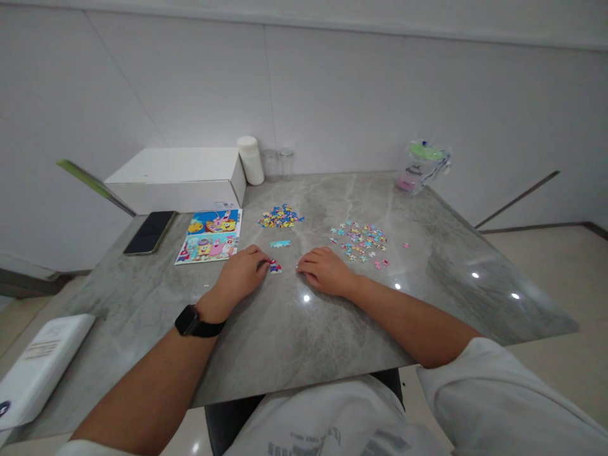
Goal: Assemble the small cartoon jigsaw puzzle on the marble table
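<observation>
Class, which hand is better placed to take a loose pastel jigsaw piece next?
Probably the right hand: it lies closer to the scattered pink-and-turquoise jigsaw pieces. The left hand is farther away, right by the small red-and-blue puzzle section.

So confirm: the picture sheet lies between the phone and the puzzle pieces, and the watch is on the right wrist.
Wrong side: the head view shows the watch on the left wrist. The picture sheet lies between phone and puzzle pieces.

puzzle-piece piles [280, 217] [368, 238]: 2 | hands [243, 273] [327, 271]: 2 | picture sheet [209, 237]: 1 | phone [151, 233]: 1 | glasses [270, 166] [286, 164]: 2 | bottle [251, 161]: 1
</observation>
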`<state>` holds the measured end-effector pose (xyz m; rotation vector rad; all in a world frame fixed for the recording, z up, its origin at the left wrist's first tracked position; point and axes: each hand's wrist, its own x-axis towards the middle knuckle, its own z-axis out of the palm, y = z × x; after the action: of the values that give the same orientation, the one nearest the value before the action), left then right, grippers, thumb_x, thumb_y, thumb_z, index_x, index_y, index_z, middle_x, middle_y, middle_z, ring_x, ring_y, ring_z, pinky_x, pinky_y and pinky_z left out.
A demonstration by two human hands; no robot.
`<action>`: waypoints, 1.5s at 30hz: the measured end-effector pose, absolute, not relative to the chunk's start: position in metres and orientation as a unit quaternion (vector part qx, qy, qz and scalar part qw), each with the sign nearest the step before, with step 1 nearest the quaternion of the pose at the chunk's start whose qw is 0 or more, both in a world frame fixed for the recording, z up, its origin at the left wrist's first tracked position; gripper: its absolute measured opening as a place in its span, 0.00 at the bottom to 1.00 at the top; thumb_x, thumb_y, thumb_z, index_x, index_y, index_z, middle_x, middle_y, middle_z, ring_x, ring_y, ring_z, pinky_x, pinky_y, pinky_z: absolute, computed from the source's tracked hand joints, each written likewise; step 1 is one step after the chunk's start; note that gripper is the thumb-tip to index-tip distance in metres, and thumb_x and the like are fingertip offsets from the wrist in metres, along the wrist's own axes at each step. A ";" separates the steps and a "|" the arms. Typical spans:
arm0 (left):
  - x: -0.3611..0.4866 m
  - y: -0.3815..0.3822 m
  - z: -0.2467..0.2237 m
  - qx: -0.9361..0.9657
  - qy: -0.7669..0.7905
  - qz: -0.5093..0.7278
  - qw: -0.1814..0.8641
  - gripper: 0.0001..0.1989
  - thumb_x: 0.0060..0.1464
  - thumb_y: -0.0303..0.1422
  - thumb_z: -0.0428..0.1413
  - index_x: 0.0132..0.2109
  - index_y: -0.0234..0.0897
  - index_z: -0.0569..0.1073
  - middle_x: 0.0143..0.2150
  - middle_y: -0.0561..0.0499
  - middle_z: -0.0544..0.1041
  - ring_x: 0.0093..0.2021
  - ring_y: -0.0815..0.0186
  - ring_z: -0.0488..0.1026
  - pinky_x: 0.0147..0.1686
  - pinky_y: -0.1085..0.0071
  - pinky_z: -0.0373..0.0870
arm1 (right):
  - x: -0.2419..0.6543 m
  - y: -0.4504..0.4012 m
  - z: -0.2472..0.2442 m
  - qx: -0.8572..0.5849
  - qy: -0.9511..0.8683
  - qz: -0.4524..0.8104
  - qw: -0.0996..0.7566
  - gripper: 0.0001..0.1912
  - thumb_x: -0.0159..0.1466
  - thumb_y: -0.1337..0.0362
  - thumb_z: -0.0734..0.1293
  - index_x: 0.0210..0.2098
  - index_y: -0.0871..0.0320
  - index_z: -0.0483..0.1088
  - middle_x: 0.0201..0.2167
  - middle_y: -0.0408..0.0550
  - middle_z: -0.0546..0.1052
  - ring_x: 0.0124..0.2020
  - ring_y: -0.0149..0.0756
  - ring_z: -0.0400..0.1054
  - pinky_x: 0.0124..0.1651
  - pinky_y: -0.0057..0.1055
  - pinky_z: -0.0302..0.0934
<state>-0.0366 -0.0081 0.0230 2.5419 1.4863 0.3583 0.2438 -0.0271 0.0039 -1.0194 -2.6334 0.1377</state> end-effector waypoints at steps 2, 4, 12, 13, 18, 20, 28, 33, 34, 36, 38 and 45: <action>-0.036 -0.008 0.024 0.854 0.498 0.119 0.093 0.16 0.68 0.35 0.52 0.48 0.38 0.84 0.49 0.43 0.80 0.48 0.56 0.79 0.52 0.61 0.76 | 0.243 -0.028 0.004 -0.357 -0.920 0.049 0.156 0.12 0.70 0.69 0.68 0.50 0.54 0.81 0.50 0.52 0.83 0.50 0.44 0.72 0.53 0.42 0.58; -0.036 -0.008 0.025 0.854 0.498 0.117 0.098 0.16 0.68 0.35 0.51 0.49 0.38 0.84 0.49 0.43 0.80 0.48 0.56 0.79 0.52 0.60 0.76 | 0.243 -0.028 0.005 -0.357 -0.919 0.051 0.158 0.12 0.70 0.69 0.68 0.50 0.55 0.81 0.50 0.52 0.83 0.50 0.44 0.72 0.53 0.41 0.58; -0.038 -0.006 0.019 0.849 0.496 0.155 0.095 0.13 0.67 0.33 0.53 0.47 0.39 0.82 0.48 0.44 0.80 0.48 0.55 0.79 0.51 0.60 0.75 | 0.244 -0.029 0.004 -0.357 -0.913 0.064 0.185 0.12 0.69 0.71 0.68 0.49 0.54 0.80 0.48 0.51 0.83 0.50 0.43 0.73 0.53 0.40 0.59; -0.038 -0.006 0.018 0.848 0.494 0.167 0.096 0.12 0.67 0.33 0.53 0.48 0.39 0.82 0.49 0.43 0.80 0.48 0.54 0.79 0.51 0.60 0.75 | 0.244 -0.028 0.004 -0.360 -0.910 0.069 0.192 0.12 0.69 0.71 0.68 0.49 0.54 0.80 0.48 0.51 0.83 0.50 0.42 0.73 0.54 0.40 0.59; -0.032 -0.011 0.019 0.862 0.433 0.235 0.119 0.14 0.68 0.30 0.52 0.55 0.39 0.78 0.53 0.44 0.78 0.49 0.57 0.78 0.54 0.59 0.76 | 0.242 -0.026 0.002 -0.388 -0.885 0.094 0.239 0.13 0.69 0.71 0.67 0.51 0.56 0.79 0.49 0.52 0.83 0.51 0.42 0.73 0.55 0.38 0.62; -0.029 -0.013 0.019 0.871 0.402 0.248 0.132 0.14 0.69 0.30 0.52 0.56 0.40 0.77 0.53 0.44 0.78 0.49 0.58 0.78 0.54 0.60 0.76 | 0.243 -0.024 0.000 -0.394 -0.878 0.103 0.252 0.12 0.69 0.71 0.68 0.50 0.56 0.79 0.49 0.52 0.83 0.50 0.42 0.73 0.56 0.38 0.63; -0.023 -0.018 0.017 0.881 0.353 0.273 0.157 0.14 0.70 0.30 0.52 0.57 0.41 0.77 0.52 0.46 0.79 0.50 0.60 0.78 0.54 0.62 0.75 | 0.239 -0.024 0.000 -0.411 -0.829 0.193 0.326 0.13 0.67 0.72 0.67 0.48 0.55 0.79 0.45 0.49 0.82 0.46 0.38 0.74 0.55 0.36 0.66; -0.022 -0.018 0.018 0.878 0.353 0.281 0.157 0.13 0.70 0.31 0.51 0.56 0.41 0.78 0.51 0.46 0.79 0.48 0.61 0.78 0.52 0.64 0.76 | 0.249 -0.014 0.023 -0.428 -0.769 0.226 0.417 0.14 0.65 0.71 0.66 0.48 0.55 0.79 0.44 0.48 0.82 0.42 0.35 0.74 0.50 0.34 0.67; -0.021 -0.019 0.018 0.879 0.352 0.280 0.158 0.13 0.71 0.31 0.51 0.55 0.41 0.78 0.51 0.46 0.79 0.48 0.61 0.78 0.52 0.64 0.76 | 0.255 -0.010 0.031 -0.436 -0.754 0.226 0.435 0.14 0.65 0.70 0.66 0.47 0.54 0.80 0.44 0.48 0.82 0.42 0.35 0.74 0.49 0.34 0.67; -0.021 -0.020 0.019 0.881 0.349 0.277 0.161 0.13 0.71 0.31 0.51 0.55 0.41 0.78 0.51 0.46 0.79 0.48 0.62 0.78 0.52 0.65 0.76 | 0.272 0.000 0.049 -0.463 -0.716 0.227 0.470 0.12 0.66 0.66 0.67 0.46 0.54 0.80 0.43 0.47 0.82 0.41 0.35 0.74 0.46 0.33 0.67; -0.020 -0.020 0.020 0.882 0.347 0.275 0.163 0.13 0.71 0.31 0.51 0.55 0.41 0.78 0.50 0.46 0.79 0.48 0.62 0.78 0.52 0.65 0.76 | 0.292 0.012 0.068 -0.497 -0.665 0.242 0.501 0.12 0.66 0.62 0.67 0.45 0.54 0.80 0.39 0.46 0.82 0.38 0.35 0.73 0.42 0.32 0.66; -0.021 -0.018 0.016 0.874 0.361 0.281 0.166 0.13 0.71 0.32 0.51 0.55 0.41 0.79 0.50 0.46 0.79 0.48 0.62 0.78 0.51 0.64 0.76 | 0.351 0.047 0.118 -0.563 -0.656 0.155 0.478 0.13 0.65 0.57 0.69 0.44 0.56 0.80 0.36 0.46 0.81 0.35 0.36 0.71 0.43 0.34 0.66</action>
<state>-0.0212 -0.0179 0.0164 2.4885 1.0271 0.8003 0.3512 0.0473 0.1182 -1.3742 -1.6014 0.3782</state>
